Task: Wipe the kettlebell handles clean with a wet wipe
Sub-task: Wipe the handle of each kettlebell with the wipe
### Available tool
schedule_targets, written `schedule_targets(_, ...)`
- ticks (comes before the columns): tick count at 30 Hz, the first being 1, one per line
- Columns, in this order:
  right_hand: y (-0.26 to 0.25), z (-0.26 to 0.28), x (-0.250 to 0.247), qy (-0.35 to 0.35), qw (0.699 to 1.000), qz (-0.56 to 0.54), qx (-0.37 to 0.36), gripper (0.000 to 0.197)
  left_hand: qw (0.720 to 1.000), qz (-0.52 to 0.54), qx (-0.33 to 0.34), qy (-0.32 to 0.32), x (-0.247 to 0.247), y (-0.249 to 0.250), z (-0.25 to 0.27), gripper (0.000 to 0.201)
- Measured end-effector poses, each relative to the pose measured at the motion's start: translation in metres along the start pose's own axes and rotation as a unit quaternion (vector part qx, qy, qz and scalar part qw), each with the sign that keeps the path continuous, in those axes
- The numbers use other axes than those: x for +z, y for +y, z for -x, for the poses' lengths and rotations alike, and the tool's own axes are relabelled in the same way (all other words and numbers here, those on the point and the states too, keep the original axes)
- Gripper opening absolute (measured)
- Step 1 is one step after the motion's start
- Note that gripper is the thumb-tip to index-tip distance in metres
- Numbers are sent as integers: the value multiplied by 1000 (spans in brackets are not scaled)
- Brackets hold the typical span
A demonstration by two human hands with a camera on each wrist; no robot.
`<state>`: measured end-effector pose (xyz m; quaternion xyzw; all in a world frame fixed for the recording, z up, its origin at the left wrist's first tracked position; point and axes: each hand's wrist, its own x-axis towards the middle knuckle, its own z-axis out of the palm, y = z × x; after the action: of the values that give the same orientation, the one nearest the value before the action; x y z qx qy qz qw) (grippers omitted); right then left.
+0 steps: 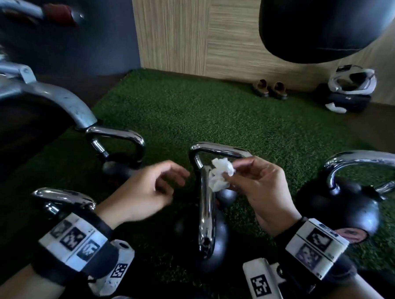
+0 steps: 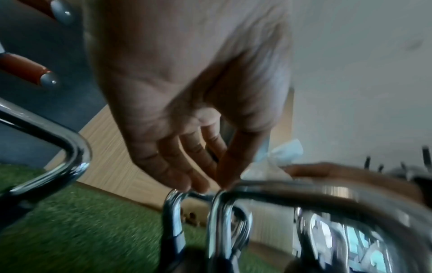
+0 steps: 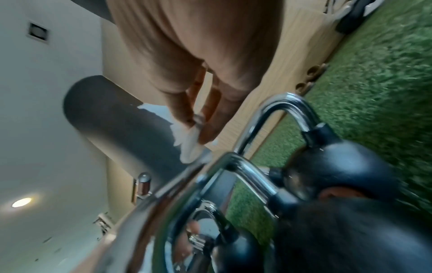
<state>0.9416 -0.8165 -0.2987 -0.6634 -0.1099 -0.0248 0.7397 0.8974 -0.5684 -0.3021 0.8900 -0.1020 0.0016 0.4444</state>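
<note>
Several black kettlebells with chrome handles stand on the green turf. The middle kettlebell (image 1: 212, 237) shows its long chrome handle (image 1: 206, 207) running toward me. My right hand (image 1: 256, 186) pinches a crumpled white wet wipe (image 1: 220, 173) just above and right of that handle; the wipe (image 3: 190, 147) hangs from the fingertips in the right wrist view. My left hand (image 1: 153, 188) hovers left of the handle, fingers loosely curled, holding nothing. In the left wrist view its fingers (image 2: 184, 166) hang just above a chrome handle (image 2: 219, 221), and the wipe (image 2: 280, 155) shows beyond them.
Other kettlebells stand at the right (image 1: 347, 198), left (image 1: 120, 154) and near left (image 1: 63, 199). A grey machine frame (image 1: 57, 101) rises at left. A black punching bag (image 1: 324, 30) hangs above. Sandals (image 1: 269, 89) and a helmet on a bag (image 1: 348, 88) lie by the wooden wall.
</note>
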Motion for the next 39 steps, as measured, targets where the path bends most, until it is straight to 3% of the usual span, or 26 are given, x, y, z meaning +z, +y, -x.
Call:
schedule_targets(3,30,-5,-5,68,995,49,58,32,986,-92,-49,-130,29,-27,5,92)
schedule_targets(5,51,-6,-6,93,987,106,76,25,977,-110,-17,-181,50,-35,7,115)
schedule_targets(9,68,-8,-1,95,981,115,125,11,980,-113,9,-165,82,-46,8,147)
schedule_targets(11,71,-8,3,75,982,120,128,9,983,-122,5,-138,91,-46,9,153)
schedule_targets(14,76,-11,5,59,981,154,103,12,988,-119,10,-102,98,-47,9,155)
schedule_targets(18,85,-18,3,23,981,147,126,35,989,-122,3,-79,101,-53,9,152)
schedule_targets(21,87,-23,3,4,977,181,116,18,991,-116,13,-70,103,-52,9,145)
schedule_targets(28,70,-28,4,10,988,143,61,22,991,-113,35,-63,98,-45,9,135)
schedule_targets(32,75,-26,5,-1,989,124,86,20,987,-138,26,-80,97,-49,7,140)
schedule_targets(39,63,-32,6,6,992,122,-40,24,986,-128,48,-91,92,-49,1,128)
